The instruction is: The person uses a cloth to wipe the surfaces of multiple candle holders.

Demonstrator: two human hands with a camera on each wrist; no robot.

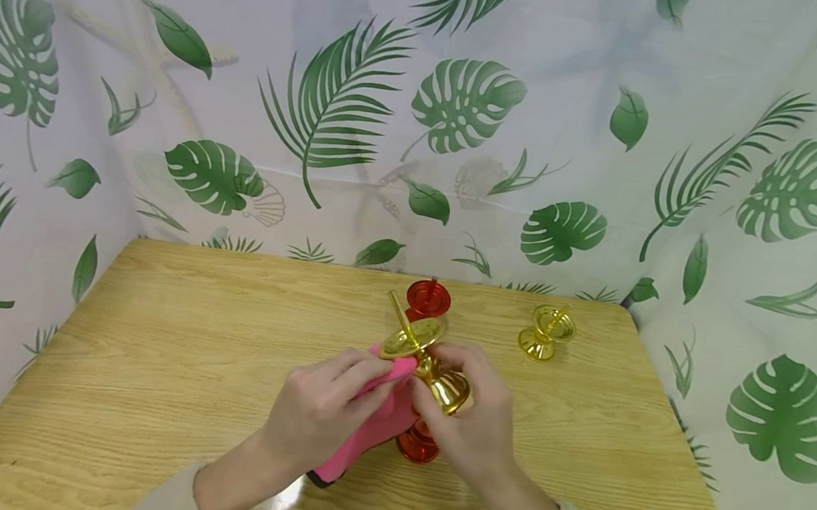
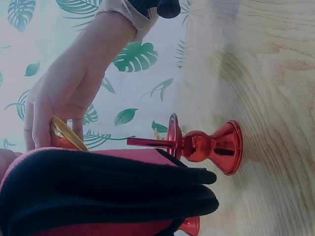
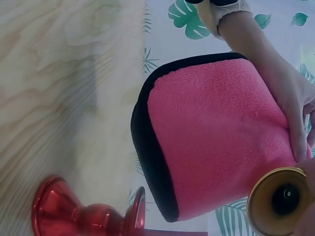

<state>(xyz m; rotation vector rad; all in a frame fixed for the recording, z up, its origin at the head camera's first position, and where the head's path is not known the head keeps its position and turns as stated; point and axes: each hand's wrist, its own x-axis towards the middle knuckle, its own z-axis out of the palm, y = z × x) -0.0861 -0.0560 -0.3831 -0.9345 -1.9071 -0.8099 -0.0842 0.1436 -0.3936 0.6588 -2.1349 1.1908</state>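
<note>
1. Head view: My right hand (image 1: 478, 418) grips a shiny gold candlestick (image 1: 429, 367) between thumb and fingers at its stem and flared foot. It is off the table (image 1: 196, 335), tilted, its shallow dish and long thin spike leaning up to the left. My left hand (image 1: 320, 403) pinches a pink cloth (image 1: 375, 430) close under the dish. A glossy red candlestick (image 1: 418, 443) is partly hidden beneath my hands; a far red candlestick (image 1: 428, 297) stands behind the gold dish. To the right, a second gold candlestick (image 1: 545, 336) stands apart.
2. Left wrist view: The cloth's thick black edging (image 2: 108, 182) fills the foreground, with only a gold rim showing between it and my right fingers. One red candlestick shows its bell-shaped foot, round knob, dish and straight spike; another is cut off below.
3. Right wrist view: The gold foot faces the camera, round-rimmed and hollow, with a dark centre holding a small screw-like point. The plush cloth hangs from my left hand, its thumb against the fabric.
</note>
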